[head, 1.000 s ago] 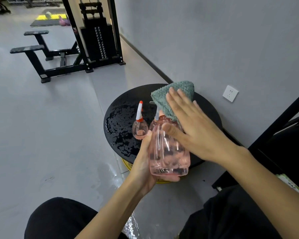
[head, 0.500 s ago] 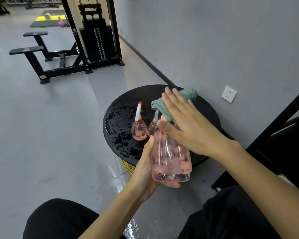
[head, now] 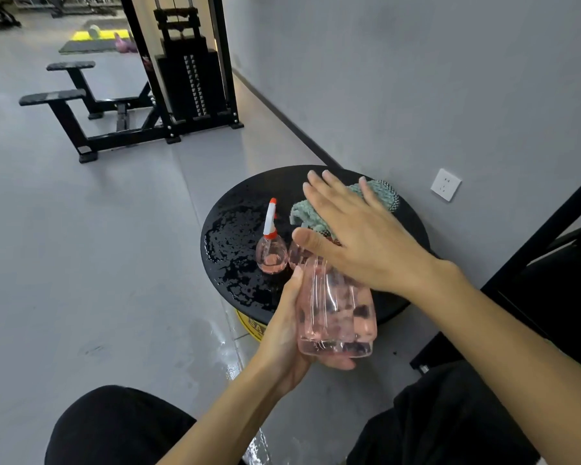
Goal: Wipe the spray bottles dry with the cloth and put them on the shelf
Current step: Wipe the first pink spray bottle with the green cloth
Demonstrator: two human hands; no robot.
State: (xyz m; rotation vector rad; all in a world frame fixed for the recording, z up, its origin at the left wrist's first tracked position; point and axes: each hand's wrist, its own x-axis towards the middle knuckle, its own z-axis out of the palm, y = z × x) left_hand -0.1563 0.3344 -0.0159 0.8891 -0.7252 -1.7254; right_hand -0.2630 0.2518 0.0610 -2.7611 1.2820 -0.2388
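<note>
Clear pink plastic spray bottle (head: 336, 310) is gripped at its base by left hand (head: 282, 333) for bracing, teal microfibre cloth (head: 316, 216) pressed on by flat, spread right hand (head: 359, 239).

We are wearing plain black clothing (head: 114, 427) over both knees, on our side of round table (head: 235, 209); forearms (head: 517, 347) showing bare.

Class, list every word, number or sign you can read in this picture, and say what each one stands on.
"SA", perhaps: black letters on the yellow base under the table, cut off and blurred.
Too small to read: pale marks on the weight stack.
No text shows on the bottle, cloth or socket.
</note>
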